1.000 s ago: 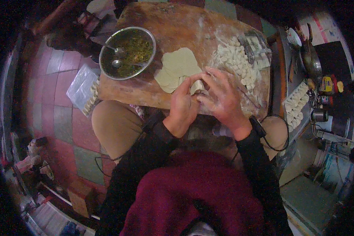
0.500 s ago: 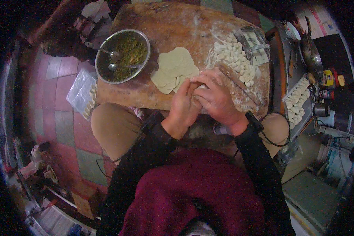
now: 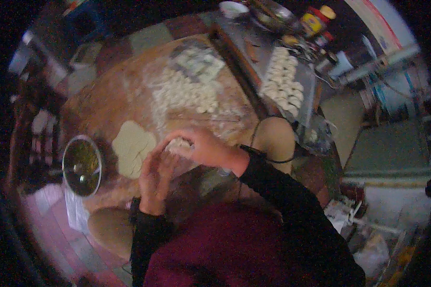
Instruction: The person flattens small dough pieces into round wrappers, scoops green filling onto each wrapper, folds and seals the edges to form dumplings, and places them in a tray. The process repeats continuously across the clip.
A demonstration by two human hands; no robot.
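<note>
Close above the near edge of a floury wooden tabletop [image 3: 96, 105], seen from the head camera, a person's two bare hands meet around a small pale dumpling [image 3: 178, 145]. The right hand [image 3: 201, 147] grasps it between curled fingers and thumb. The left hand [image 3: 157, 174] is bent up against its near left side; blur hides how firmly its fingers close, so its grip cannot be told.

Just left of the left hand, flat dough wrappers [image 3: 130, 149] lie overlapping. Further left, near the tabletop's edge, is a metal bowl [image 3: 100, 168] of green filling [image 3: 84, 155] with shiny spoons in it. Beyond the right hand lies a thin rolling rod [image 3: 206, 117], and past that a floury scatter of small dough pieces [image 3: 191, 93]. Behind the pieces sits a pale greenish bundle [image 3: 198, 62], too blurred to identify.

Well away from the right hand, up and to its right, rows of shaped dumplings [image 3: 283, 79] stand on a separate dark surface, with a yellow-and-red jar [image 3: 313, 23] beyond them.
</note>
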